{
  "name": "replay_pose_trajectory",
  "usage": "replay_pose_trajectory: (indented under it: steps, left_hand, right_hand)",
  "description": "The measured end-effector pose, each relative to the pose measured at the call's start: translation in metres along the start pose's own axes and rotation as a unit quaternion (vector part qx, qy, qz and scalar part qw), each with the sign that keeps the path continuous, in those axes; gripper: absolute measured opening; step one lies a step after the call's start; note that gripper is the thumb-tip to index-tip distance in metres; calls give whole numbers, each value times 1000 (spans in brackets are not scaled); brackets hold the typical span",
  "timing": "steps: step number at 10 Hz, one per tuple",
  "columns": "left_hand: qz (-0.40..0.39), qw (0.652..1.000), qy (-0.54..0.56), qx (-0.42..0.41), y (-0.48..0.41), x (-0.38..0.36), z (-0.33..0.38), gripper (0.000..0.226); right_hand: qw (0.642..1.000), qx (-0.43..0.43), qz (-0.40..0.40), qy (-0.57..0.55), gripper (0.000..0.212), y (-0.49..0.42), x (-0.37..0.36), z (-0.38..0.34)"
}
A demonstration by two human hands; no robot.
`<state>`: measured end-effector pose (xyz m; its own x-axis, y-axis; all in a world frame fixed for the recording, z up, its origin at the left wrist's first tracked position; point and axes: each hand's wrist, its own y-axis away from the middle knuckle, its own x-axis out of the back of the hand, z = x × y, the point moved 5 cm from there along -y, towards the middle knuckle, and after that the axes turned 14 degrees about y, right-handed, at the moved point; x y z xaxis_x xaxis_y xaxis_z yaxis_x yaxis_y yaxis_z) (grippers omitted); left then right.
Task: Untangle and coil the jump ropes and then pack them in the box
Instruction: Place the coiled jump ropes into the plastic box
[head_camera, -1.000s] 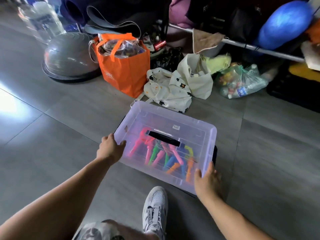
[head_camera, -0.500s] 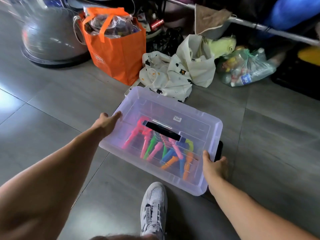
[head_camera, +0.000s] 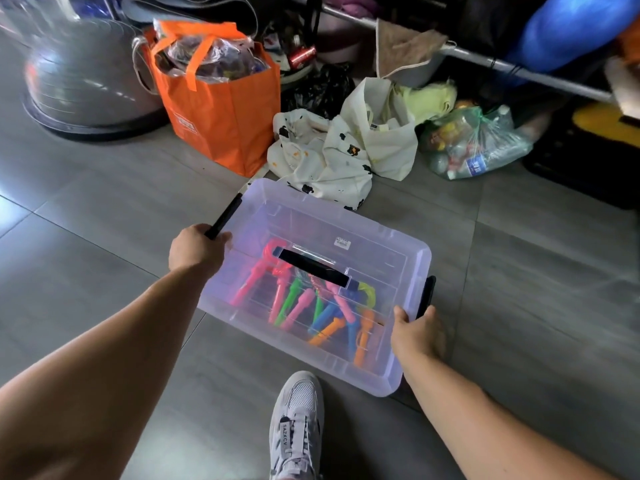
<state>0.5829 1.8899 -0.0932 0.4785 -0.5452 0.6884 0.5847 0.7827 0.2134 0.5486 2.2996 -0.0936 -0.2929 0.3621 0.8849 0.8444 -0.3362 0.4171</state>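
A clear plastic box (head_camera: 374, 362) with its translucent lid on stands on the grey floor tiles in front of me. Through the lid I see several jump ropes (head_camera: 311, 306) with pink, green, blue and orange handles. A black carry handle (head_camera: 313, 268) lies across the lid's middle. My left hand (head_camera: 195, 249) grips the black side latch (head_camera: 223, 216) at the box's left edge, which is swung out. My right hand (head_camera: 417, 332) holds the right edge, its fingers curled at the black right latch (head_camera: 426, 296).
An orange bag (head_camera: 221, 102), white cloth bags (head_camera: 332, 157), a clear bag of bottles (head_camera: 474, 143) and a grey dome trainer (head_camera: 86, 88) crowd the floor behind the box. A metal bar (head_camera: 467, 57) runs at the back right. My white shoe (head_camera: 298, 424) is near the front.
My left hand moved from the lid's corner to the left latch and swung it outward. My right hand stayed at the right edge. The view shifted closer.
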Motion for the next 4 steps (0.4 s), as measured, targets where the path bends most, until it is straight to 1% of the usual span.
replay_pose_trajectory:
  steps: [1,2,3,4]
  left_hand:
    - [12,1000,-5,0,1,-2,0,18]
    - [-1,999,-32,-6,0,-1,3,24]
    - [-5,995,-97,-1,4,-4,6,40]
    - [27,989,-132,-57,22,-9,29,52]
  right_hand:
    - [1000,10,4,13,62,3,1,-3]
    - [999,25,4,23,63,3,-1,-4]
    - [999,41,-16,13,67,3,-3,-2]
    - [998,49,-39,7,71,1,2,0]
